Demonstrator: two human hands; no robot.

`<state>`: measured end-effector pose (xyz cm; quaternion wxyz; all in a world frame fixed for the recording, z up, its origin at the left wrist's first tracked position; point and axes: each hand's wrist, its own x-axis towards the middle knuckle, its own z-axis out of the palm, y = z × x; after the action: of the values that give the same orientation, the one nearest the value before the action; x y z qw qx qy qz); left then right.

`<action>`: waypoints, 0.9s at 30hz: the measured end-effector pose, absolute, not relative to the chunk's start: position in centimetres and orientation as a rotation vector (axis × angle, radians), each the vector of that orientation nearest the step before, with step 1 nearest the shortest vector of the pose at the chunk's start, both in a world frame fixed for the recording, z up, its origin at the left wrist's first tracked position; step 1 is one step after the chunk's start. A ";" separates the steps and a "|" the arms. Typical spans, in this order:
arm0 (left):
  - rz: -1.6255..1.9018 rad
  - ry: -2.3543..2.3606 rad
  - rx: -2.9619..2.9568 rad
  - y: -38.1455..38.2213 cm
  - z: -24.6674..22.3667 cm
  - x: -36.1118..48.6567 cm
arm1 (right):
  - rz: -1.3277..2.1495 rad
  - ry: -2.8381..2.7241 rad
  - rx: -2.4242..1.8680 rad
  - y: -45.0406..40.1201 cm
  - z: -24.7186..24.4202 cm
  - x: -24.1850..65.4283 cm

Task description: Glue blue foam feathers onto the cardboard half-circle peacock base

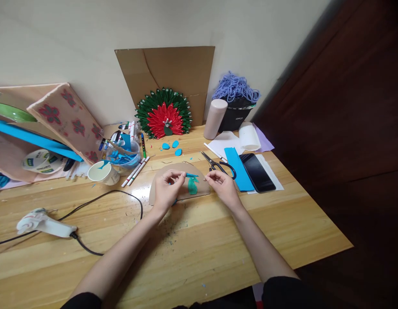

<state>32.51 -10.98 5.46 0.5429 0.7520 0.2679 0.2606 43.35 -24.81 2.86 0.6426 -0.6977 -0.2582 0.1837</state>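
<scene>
My left hand (169, 189) pinches a small blue piece (192, 175) above a half-round brown cardboard (160, 171) on the wooden table. On the cardboard lies a teal bird-like shape (192, 186). My right hand (222, 185) is closed with its fingertips together, just right of the blue piece; whatever it grips is too small to name. Black scissors (218, 165) lie behind my right hand. Three blue ovals (175, 144) rest behind the cardboard, in front of a red and green fan-shaped craft (165, 116).
Left are a glue gun (46, 224) with a black cable, a paper cup (104, 173), a tub of blue scraps (124, 155) and markers (136, 171). Right are a blue strip (238, 169), a phone (257, 172), a tape roll (249, 136) and a pink bottle (215, 119).
</scene>
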 end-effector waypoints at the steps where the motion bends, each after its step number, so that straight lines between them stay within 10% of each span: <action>1: 0.621 0.617 1.810 -11.0 5.5 32.5 | 0.375 -0.602 -1.595 -24.8 2.9 43.3; 27: 0.163 0.656 1.489 -11.3 5.1 32.7 | 0.014 -1.150 -1.708 -25.1 4.3 42.1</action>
<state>32.69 -11.29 5.15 0.6838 0.6644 0.2928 0.0728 42.06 -25.09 4.32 0.5152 -0.7110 -0.4785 0.0057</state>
